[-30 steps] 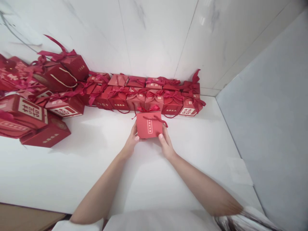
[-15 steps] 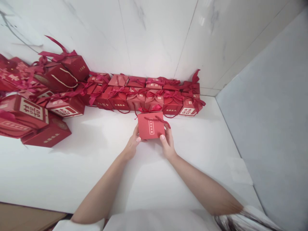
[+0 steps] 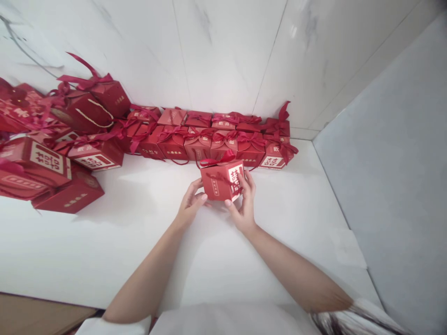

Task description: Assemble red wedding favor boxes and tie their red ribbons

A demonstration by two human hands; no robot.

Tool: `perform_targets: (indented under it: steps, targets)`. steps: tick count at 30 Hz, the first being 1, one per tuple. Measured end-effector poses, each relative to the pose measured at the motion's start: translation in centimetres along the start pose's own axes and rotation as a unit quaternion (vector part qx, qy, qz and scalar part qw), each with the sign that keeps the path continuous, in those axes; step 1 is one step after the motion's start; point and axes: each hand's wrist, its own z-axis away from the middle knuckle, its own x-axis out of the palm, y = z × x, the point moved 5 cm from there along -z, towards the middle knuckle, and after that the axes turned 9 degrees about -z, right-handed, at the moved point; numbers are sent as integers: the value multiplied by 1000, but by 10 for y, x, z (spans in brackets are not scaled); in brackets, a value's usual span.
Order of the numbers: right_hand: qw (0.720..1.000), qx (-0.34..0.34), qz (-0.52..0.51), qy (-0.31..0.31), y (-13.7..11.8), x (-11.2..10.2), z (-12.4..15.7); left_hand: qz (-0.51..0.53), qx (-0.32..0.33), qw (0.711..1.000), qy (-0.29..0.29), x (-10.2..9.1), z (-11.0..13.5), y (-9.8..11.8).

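Observation:
Between my two hands is a red gift box (image 3: 217, 185) with a ribbon bow on top and a cord handle on its side. One corner points toward me, so a plain red face and a white-panelled face with a printed character both show. My left hand (image 3: 191, 202) holds its left side, thumb at the lower front corner. On the right, my right hand (image 3: 243, 202) grips the white-panelled side, fingers over that face and thumb at the bottom edge. Just behind stands a double row of similar ribboned boxes (image 3: 198, 145).
A heap of larger red gift boxes (image 3: 94, 156) sits at the left, some stacked or tipped. The white table (image 3: 139, 251) meets a marbled wall (image 3: 226, 51) at the back and a grey panel (image 3: 391, 153) at the right. A cable (image 3: 31, 58) runs down the wall.
The gift box has turned in my hands, bringing its white-panelled side into view on the right. My right fingers have shifted onto that side. The other boxes stay put.

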Motion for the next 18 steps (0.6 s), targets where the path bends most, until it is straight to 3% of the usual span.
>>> perform_targets:
  steps: [4, 7, 13, 18]
  targets:
    - [992, -63, 8, -112, -13, 7, 2, 28, 18, 999, 3, -1, -3, -1]
    - [989, -65, -15, -130, -12, 8, 4, 50, 2, 998, 22, -4, -5, -3]
    - [987, 51, -141, -53, 10, 10, 5, 167, -94, 982, 6, 4, -2, 0]
    - [967, 125, -201, -99, 17, 18, 3, 182, -121, 976, -8, 6, -1, -3]
